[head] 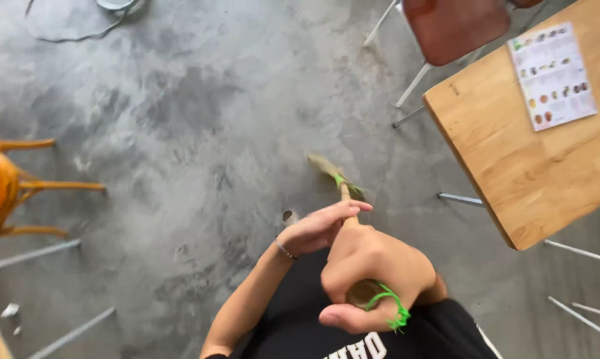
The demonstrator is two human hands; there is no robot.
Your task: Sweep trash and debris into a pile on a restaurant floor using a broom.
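Right hand point(373, 282): nearest the lens; fingers curled tight into a fist round the top end of the broom handle point(346, 197); a green cord loop point(392, 304) hangs out of the fist by the thumb
Left hand point(320, 228): lower on the same stick; fingers stretched nearly straight and laid along it, more a steadying touch than a full wrap; a thin bracelet sits at the wrist
Broom: slim pale wooden stick running from the fist down to the floor; green binding where the stick meets a wispy straw-coloured brush head point(326, 166), which rests on the concrete and slants away to the upper left
Handling, as a guess: light, rigid in the stick, soft and springy in the bristles; smooth wood could turn in a loose palm; best held as now, one hand capping the top, the other partway down
Floor point(180, 119): mottled grey concrete, matt and dusty
Bench point(532, 153): blond wood with rounded corner; a printed card point(554, 74) lies on it
Chairs: brown seat point(454, 23) on white legs beside the bench; orange wooden chair point(1, 189) at left edge
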